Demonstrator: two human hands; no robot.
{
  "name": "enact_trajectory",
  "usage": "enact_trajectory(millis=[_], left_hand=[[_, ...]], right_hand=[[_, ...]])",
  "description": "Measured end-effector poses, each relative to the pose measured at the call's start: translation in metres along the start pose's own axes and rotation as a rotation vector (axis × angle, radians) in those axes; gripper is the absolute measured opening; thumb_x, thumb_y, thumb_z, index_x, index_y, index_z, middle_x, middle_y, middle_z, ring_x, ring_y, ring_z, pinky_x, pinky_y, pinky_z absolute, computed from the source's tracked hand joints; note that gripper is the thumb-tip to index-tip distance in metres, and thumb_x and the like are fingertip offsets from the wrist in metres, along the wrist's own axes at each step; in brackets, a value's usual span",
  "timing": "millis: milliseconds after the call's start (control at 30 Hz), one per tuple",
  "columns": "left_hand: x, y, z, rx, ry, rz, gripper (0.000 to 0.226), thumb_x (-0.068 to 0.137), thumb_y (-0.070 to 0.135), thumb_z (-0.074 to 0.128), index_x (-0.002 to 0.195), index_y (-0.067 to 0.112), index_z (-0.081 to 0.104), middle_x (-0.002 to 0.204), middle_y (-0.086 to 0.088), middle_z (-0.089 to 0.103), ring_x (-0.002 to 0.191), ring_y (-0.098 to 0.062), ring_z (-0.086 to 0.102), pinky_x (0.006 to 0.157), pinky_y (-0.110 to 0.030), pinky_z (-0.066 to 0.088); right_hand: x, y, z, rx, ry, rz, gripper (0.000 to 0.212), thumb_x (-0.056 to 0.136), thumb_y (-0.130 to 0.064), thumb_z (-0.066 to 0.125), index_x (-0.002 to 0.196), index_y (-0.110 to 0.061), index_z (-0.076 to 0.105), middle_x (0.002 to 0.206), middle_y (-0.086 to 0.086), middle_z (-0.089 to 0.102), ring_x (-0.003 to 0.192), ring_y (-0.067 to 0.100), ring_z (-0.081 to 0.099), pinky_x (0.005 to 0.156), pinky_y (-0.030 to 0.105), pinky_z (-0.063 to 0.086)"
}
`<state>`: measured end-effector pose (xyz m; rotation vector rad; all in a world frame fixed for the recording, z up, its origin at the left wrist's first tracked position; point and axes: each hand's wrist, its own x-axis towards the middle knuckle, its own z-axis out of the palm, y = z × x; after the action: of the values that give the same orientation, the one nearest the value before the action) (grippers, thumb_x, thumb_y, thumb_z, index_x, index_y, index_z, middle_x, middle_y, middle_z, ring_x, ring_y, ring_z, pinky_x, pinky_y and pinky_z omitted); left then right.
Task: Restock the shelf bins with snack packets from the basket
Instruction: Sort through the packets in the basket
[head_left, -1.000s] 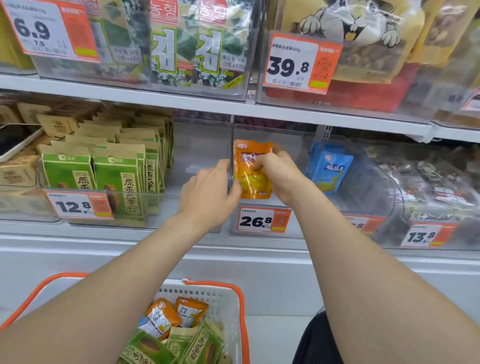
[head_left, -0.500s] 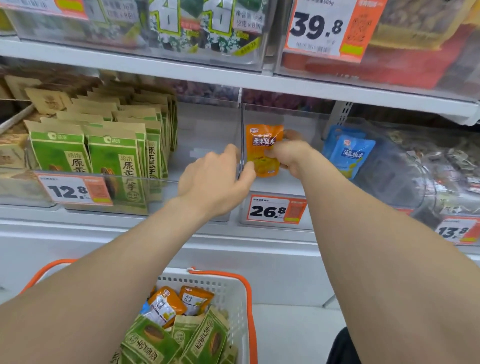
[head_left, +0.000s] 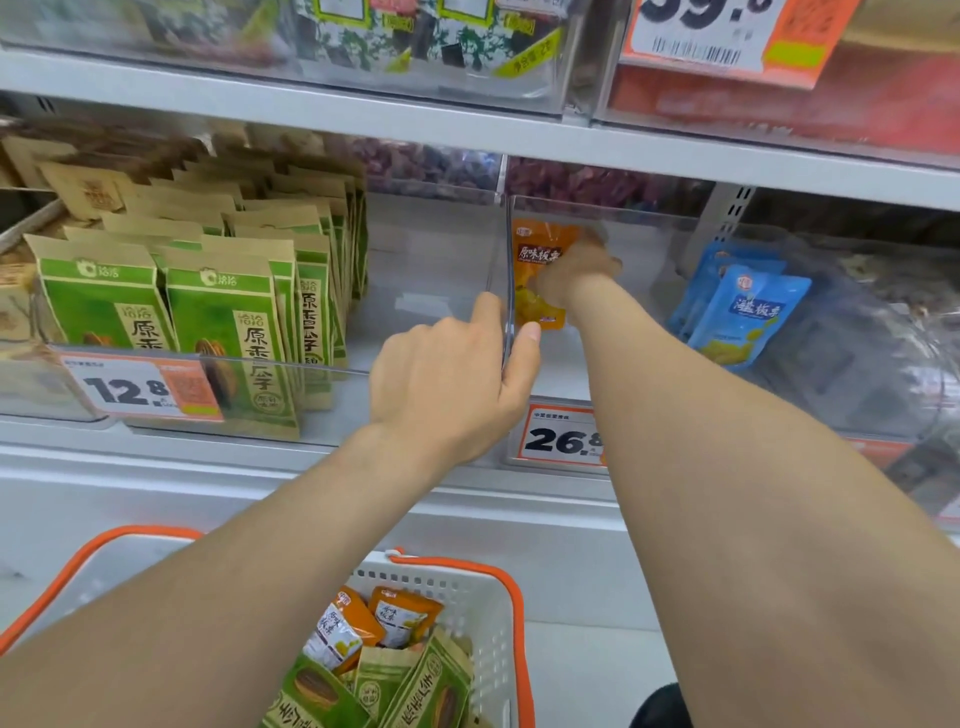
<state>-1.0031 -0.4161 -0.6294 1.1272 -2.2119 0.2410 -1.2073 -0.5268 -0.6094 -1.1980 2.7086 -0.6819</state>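
Crowding the bottom edge, the white basket (head_left: 498, 613) is half hidden by the left forearm, with snack packets (head_left: 400, 616) poking up inside. Further in, the left hand (head_left: 447, 384) pinches the clear divider (head_left: 509, 270) between thumb and curled fingers. Beyond it, the blurred right hand (head_left: 576, 270) grips an orange packet (head_left: 540, 254) upright inside the bin (head_left: 639, 332); its fingertips are hard to make out. Blue packets (head_left: 748, 317) lean to the right.

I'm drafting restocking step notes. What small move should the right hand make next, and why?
Probably stand the orange packet on the floor of the clear bin and let go. The right hand holds it upright, deep inside that bin above the 26.8 tag, with bare floor around it, while the left hand grips the bin's side wall.
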Motion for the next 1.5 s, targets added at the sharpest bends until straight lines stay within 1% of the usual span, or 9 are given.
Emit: enact_trajectory(millis=[200,333,500,600,800,933,1233,1367,1500], left_hand=[[0.000,0.001,-0.002,-0.003,-0.061,-0.027,0.036,0.104,0.056,0.021,0.097,0.024,0.034,0.061,0.003,0.030,0.060,-0.034,0.038,0.050,-0.037,0.015],[0.001,0.001,-0.004,0.010,-0.086,-0.023,0.037,0.105,0.058,0.020,0.098,0.024,0.033,0.061,0.005,0.028,0.060,-0.033,0.037,0.050,-0.037,0.013],[0.000,0.002,-0.008,0.011,-0.125,-0.010,0.043,0.105,0.061,0.015,0.097,0.023,0.032,0.061,0.005,0.030,0.059,-0.031,0.036,0.049,-0.036,0.012],[0.001,0.001,-0.009,0.010,-0.137,-0.002,0.046,0.104,0.062,0.012,0.097,0.022,0.033,0.063,0.004,0.032,0.060,-0.032,0.038,0.049,-0.036,0.014],[0.002,0.000,-0.009,-0.003,-0.150,0.002,0.046,0.105,0.062,0.012,0.097,0.022,0.033,0.063,0.004,0.034,0.059,-0.031,0.037,0.048,-0.035,0.015],[0.003,-0.001,-0.009,-0.014,-0.184,-0.007,0.048,0.104,0.063,0.012,0.096,0.021,0.034,0.063,0.004,0.035,0.055,-0.027,0.033,0.048,-0.035,0.016],[0.001,-0.005,-0.018,-0.112,-0.275,0.015,0.054,0.103,0.068,0.016,0.102,0.021,0.042,0.087,-0.001,0.059,0.080,-0.034,0.058,0.059,-0.040,0.037],[-0.009,-0.013,-0.028,-0.233,-0.235,0.032,0.058,0.107,0.061,0.024,0.132,0.018,0.054,0.119,-0.007,0.071,0.112,-0.035,0.062,0.082,-0.048,0.051],[-0.018,-0.022,-0.039,-0.211,-0.047,0.065,0.035,0.100,0.044,0.046,0.118,0.016,0.060,0.112,-0.007,0.061,0.107,-0.032,0.047,0.088,-0.049,0.045]], right_hand=[[-0.004,0.004,-0.003,0.142,0.060,0.010,0.035,0.091,-0.024,0.071,0.123,-0.014,0.062,0.122,0.006,0.068,0.115,0.027,0.066,0.077,0.030,0.047],[-0.015,0.004,-0.007,0.242,0.049,0.083,0.053,0.088,-0.031,0.076,0.130,-0.007,0.054,0.126,0.008,0.066,0.116,0.027,0.068,0.073,0.029,0.049],[-0.019,0.009,0.002,0.249,-0.132,0.105,0.041,0.078,-0.027,0.072,0.117,-0.013,0.068,0.111,0.008,0.074,0.098,0.028,0.074,0.084,0.041,0.063],[-0.027,0.006,-0.003,0.208,-0.215,0.045,0.044,0.084,-0.029,0.072,0.123,-0.011,0.064,0.113,0.008,0.071,0.100,0.028,0.070,0.089,0.039,0.060],[-0.029,0.008,-0.007,0.112,-0.292,-0.062,0.009,0.102,-0.021,0.056,0.101,-0.013,0.060,0.110,0.008,0.064,0.098,0.024,0.060,0.099,0.037,0.056],[-0.032,0.009,-0.012,0.045,-0.337,-0.124,0.014,0.106,-0.019,0.047,0.095,-0.017,0.056,0.110,0.009,0.060,0.100,0.025,0.056,0.104,0.039,0.052],[-0.068,0.007,-0.038,-0.054,-0.320,-0.202,0.019,0.102,-0.011,0.045,0.085,-0.011,0.053,0.087,0.008,0.055,0.068,0.018,0.050,0.057,0.026,0.040],[-0.097,-0.005,-0.053,-0.007,-0.273,-0.286,0.008,0.100,-0.007,0.046,0.095,-0.006,0.052,0.099,0.012,0.053,0.086,0.028,0.052,0.072,0.030,0.040],[-0.138,-0.012,-0.070,0.122,-0.130,-0.293,0.011,0.096,-0.006,0.048,0.106,-0.006,0.052,0.105,0.015,0.053,0.097,0.036,0.052,0.080,0.036,0.042]])
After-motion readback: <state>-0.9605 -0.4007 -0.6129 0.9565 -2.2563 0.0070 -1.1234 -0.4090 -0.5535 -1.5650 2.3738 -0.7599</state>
